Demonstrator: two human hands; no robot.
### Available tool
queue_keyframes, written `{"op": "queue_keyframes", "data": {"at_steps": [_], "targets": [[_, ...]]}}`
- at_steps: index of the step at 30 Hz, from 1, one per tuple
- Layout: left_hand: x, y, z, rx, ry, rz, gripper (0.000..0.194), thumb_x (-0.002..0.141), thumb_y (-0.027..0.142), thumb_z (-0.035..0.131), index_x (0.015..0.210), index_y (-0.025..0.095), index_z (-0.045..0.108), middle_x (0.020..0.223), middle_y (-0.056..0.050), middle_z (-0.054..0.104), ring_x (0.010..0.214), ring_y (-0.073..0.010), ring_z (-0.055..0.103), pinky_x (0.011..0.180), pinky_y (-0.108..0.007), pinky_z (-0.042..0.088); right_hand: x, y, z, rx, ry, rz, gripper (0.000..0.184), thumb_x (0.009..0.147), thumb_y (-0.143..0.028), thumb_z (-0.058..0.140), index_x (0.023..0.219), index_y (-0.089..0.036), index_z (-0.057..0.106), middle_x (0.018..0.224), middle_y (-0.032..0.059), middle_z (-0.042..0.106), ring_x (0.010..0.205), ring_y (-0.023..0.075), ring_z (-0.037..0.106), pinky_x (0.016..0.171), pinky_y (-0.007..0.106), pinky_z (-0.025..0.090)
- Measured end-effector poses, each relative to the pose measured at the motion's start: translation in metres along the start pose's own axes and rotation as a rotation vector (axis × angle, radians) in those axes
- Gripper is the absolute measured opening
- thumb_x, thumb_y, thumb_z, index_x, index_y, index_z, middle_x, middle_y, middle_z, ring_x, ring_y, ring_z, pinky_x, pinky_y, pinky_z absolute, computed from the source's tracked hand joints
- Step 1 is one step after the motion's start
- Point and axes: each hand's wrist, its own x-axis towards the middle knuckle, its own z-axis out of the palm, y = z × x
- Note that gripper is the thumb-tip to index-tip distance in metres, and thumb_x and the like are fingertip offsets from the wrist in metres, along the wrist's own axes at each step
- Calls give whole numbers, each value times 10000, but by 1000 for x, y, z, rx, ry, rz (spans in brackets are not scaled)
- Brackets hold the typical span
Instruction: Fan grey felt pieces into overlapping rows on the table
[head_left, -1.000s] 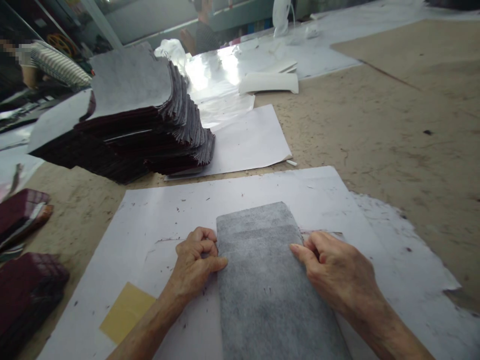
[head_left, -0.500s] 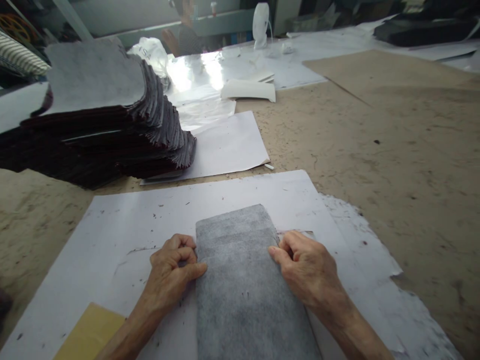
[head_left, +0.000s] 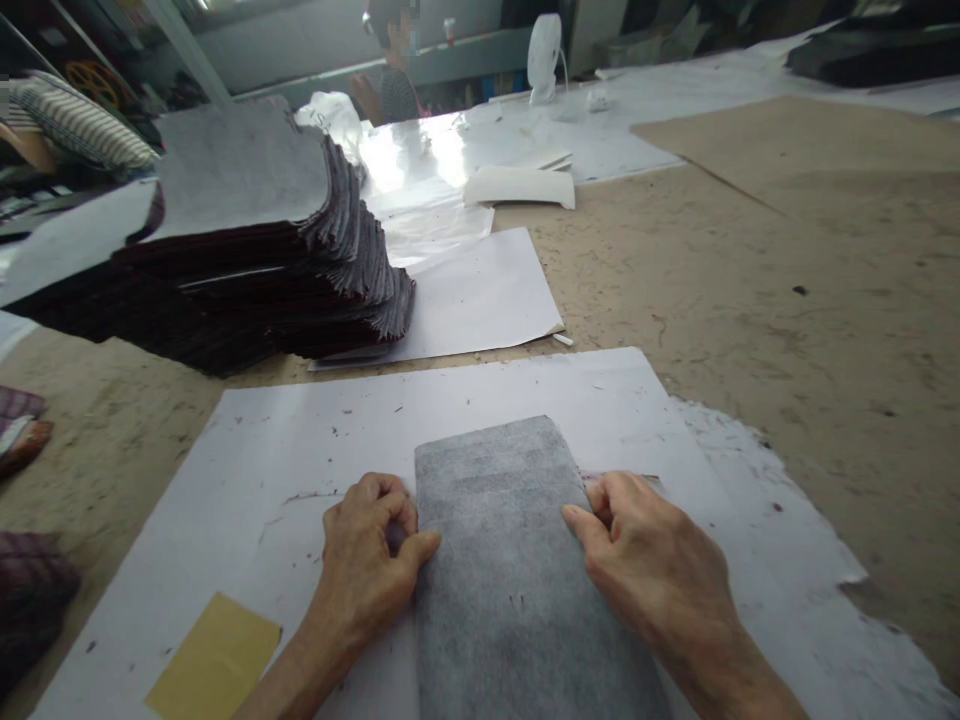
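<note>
Clock is centred on the grey panel (head_left: 502, 560), 12 pointing away from us. Our left hand (head_left: 371, 550) is at 9: thumb on the top face, fingers curled in at the edge. We read that as a pinch on the panel; fingertips partly hidden. Our right hand (head_left: 664, 565) is at 3, same pinch: thumb tip on top, index bent at the edge. Can't tell what its tucked fingers touch.

Panel lies between both hands, fuzzy grey side up, two small dark marks mid-face, 6 o'clock end out of frame. Under it we have a large white sheet (head_left: 262, 450) with dark lint specks. Yellow card (head_left: 214, 655) on that sheet at 8, just beside the left forearm. Ragged-edged white sheet (head_left: 772, 500) at 2 to 3.

Further out: tall stack (head_left: 255, 250) of grey-faced dark pieces at 10 to 11, partly on a second white sheet (head_left: 480, 290). White stub (head_left: 562, 340) near that sheet's corner at 12 to 1. Curved white piece (head_left: 521, 187) at 12, white fan (head_left: 544, 60) beyond it. Brown sheet (head_left: 802, 140) at 1 on the worktop (head_left: 750, 280). Plaid maroon cloth (head_left: 30, 590) at 9. We see a person (head_left: 397, 90) at 11, far side, and a striped sleeve (head_left: 82, 115) at 10.
</note>
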Motion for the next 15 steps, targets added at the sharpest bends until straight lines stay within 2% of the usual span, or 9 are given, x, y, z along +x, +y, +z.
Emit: {"op": "queue_keyframes", "data": {"at_steps": [2, 4, 6, 8, 11, 15], "targets": [[-2, -1, -1, 38, 57, 22, 152, 641, 292, 593, 689, 191, 491, 872, -37, 517, 851, -224, 467, 800, -414, 361, 2, 6, 1, 21, 126, -124, 166, 692, -284, 618, 798, -194, 529, 815, 30, 594, 696, 199, 562, 541, 293, 383], [-1, -1, -4, 41, 77, 77, 259, 636, 275, 609, 853, 188, 499, 946, -50, 519, 908, -230, 452, 822, -411, 362, 9, 13, 0, 55, 224, -358, 315, 650, -231, 642, 943, -173, 539, 959, 55, 597, 859, 221, 567, 659, 312, 444], [4, 1, -8, 48, 19, 143, 394, 624, 240, 618, 991, 191, 485, 1040, -57, 514, 963, -230, 436, 846, -403, 358, 20, 18, -2, 72, 228, -578, 443, 640, -180, 628, 1069, -164, 518, 1075, 61, 578, 981, 225, 531, 794, 332, 444], [11, 4, -13, 81, -79, 182, 476, 604, 217, 627, 1055, 201, 474, 1089, -52, 508, 986, -230, 430, 851, -396, 353, 32, 20, -5, 65, 138, -684, 492, 639, -170, 622, 1118, -170, 508, 1104, 55, 573, 1004, 224, 514, 836, 346, 430], [23, 10, -18, 122, -203, 182, 491, 578, 200, 632, 1047, 200, 486, 1080, -45, 514, 985, -228, 437, 842, -385, 347, 46, 16, -13, 54, -57, -666, 468, 624, -183, 638, 1082, -180, 540, 1062, 46, 577, 962, 211, 522, 791, 317, 429], [32, 16, -20, 120, -264, 126, 518, 562, 205, 625, 1057, 203, 474, 965, -25, 538, 897, -208, 464, 804, -366, 339, 51, 4, -22, 48, -224, -497, 338, 608, -173, 627, 941, -187, 570, 896, 13, 585, 788, 157, 538, 631, 248, 393]]}}
